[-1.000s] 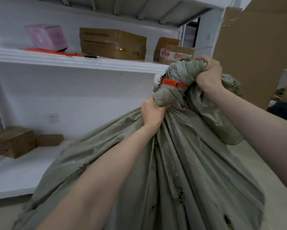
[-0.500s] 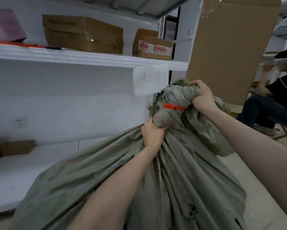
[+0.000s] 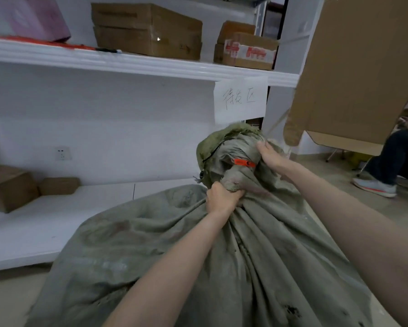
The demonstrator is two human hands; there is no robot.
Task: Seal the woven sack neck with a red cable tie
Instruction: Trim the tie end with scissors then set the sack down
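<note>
A big grey-green woven sack (image 3: pixel 222 256) fills the lower middle of the view. Its gathered neck (image 3: pixel 231 149) stands up in front of the shelving. A red cable tie (image 3: pixel 244 163) wraps the neck. My left hand (image 3: pixel 222 199) grips the bunched cloth just below the tie. My right hand (image 3: pixel 270 156) holds the neck's top on its right side, thumb on the cloth beside the tie. A thin black cord (image 3: pixel 212 156) hangs down the neck's left side.
White shelving (image 3: pixel 127 64) carries cardboard boxes (image 3: pixel 148 29) and a pink box (image 3: pixel 33 17); a handwritten paper label (image 3: pixel 240 97) hangs from it. A large cardboard sheet (image 3: pixel 354 67) leans at right. A seated person's leg and shoe (image 3: pixel 375 187) are at far right.
The sack neck has sunk lower in view as the camera tilted. My right hand loosened from a full fist over the top to a lighter hold on the side.
</note>
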